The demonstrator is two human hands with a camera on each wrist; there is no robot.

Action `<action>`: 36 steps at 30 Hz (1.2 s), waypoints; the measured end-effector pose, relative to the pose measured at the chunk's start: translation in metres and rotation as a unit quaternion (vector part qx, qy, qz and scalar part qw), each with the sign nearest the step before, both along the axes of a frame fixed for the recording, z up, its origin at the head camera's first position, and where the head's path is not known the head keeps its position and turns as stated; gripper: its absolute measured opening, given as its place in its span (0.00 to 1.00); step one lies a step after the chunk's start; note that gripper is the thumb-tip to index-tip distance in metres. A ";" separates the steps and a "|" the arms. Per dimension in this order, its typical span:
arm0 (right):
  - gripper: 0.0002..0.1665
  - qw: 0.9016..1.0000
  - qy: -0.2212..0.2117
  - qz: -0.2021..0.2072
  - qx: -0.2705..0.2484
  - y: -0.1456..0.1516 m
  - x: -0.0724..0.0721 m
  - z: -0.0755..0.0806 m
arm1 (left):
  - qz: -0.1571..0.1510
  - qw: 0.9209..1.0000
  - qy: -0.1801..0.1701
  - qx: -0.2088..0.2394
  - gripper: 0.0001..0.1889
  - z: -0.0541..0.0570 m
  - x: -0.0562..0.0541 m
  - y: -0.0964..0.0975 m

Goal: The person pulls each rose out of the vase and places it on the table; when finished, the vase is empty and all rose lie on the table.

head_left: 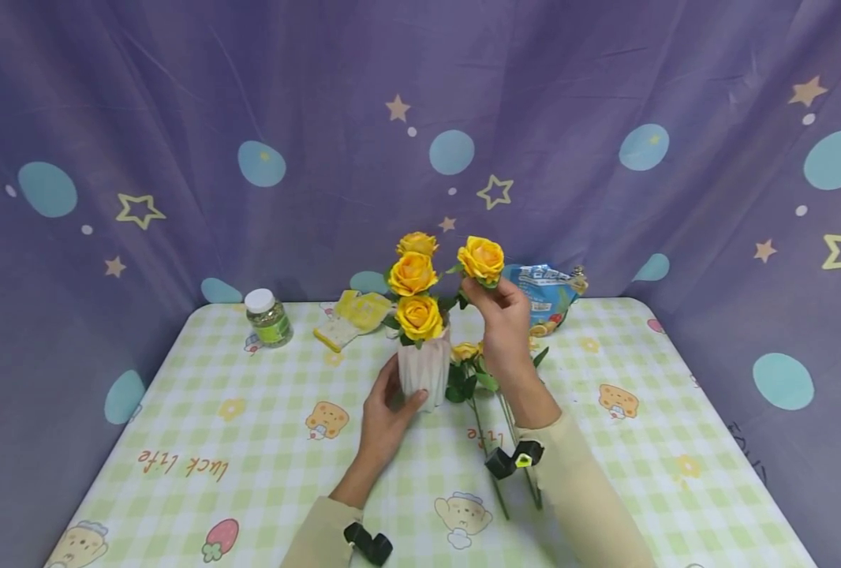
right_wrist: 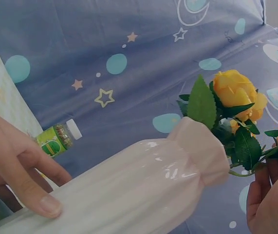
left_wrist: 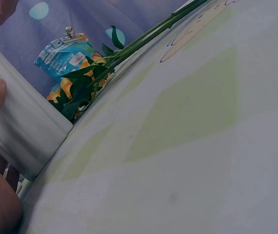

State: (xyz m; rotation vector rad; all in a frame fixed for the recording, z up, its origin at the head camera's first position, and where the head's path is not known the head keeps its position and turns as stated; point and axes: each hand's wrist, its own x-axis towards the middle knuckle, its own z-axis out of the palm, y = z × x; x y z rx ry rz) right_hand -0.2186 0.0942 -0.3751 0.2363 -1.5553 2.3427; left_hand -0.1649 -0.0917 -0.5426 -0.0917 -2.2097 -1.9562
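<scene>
A ribbed white-pink vase (head_left: 424, 375) stands on the table, with yellow roses (head_left: 419, 317) rising from its mouth. My left hand (head_left: 383, 418) grips the vase low down, the thumb across its front and the fingers round its far left side. To the right of those blooms, my right hand (head_left: 507, 327) pinches another yellow rose (head_left: 480, 259) just under its bloom. In the right wrist view a curved green stem (right_wrist: 243, 173) runs between the vase's frilled mouth (right_wrist: 212, 156) and the right fingers (right_wrist: 258, 195).
More roses lie on the table right of the vase, their long green stems (head_left: 490, 457) pointing toward me. Behind them stands a blue pouch (head_left: 544, 296) with a metal clip. A white-lidded jar (head_left: 269, 319) and a yellow-and-white packet (head_left: 353, 315) are at the back left.
</scene>
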 end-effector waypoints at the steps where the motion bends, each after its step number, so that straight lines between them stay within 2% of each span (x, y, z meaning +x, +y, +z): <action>1: 0.12 1.000 0.003 -0.001 -0.003 0.001 0.000 0.001 | 0.000 1.000 0.000 0.000 0.43 0.000 0.000 0.000; 10: 0.15 0.999 0.022 -0.008 -0.036 0.007 -0.002 0.005 | -0.002 1.000 0.001 0.001 0.43 -0.001 0.000 0.000; 18: 0.14 0.998 0.030 -0.024 -0.050 0.012 -0.004 0.005 | -0.001 1.000 0.005 0.003 0.43 0.000 0.001 0.001; 26: 0.15 0.996 0.029 -0.039 -0.080 0.015 0.000 0.015 | -0.001 1.000 0.006 0.003 0.43 0.001 0.001 0.001; 36: 0.15 0.988 0.070 -0.059 -0.123 0.026 0.000 0.025 | -0.001 1.000 0.006 0.002 0.43 0.001 0.001 0.001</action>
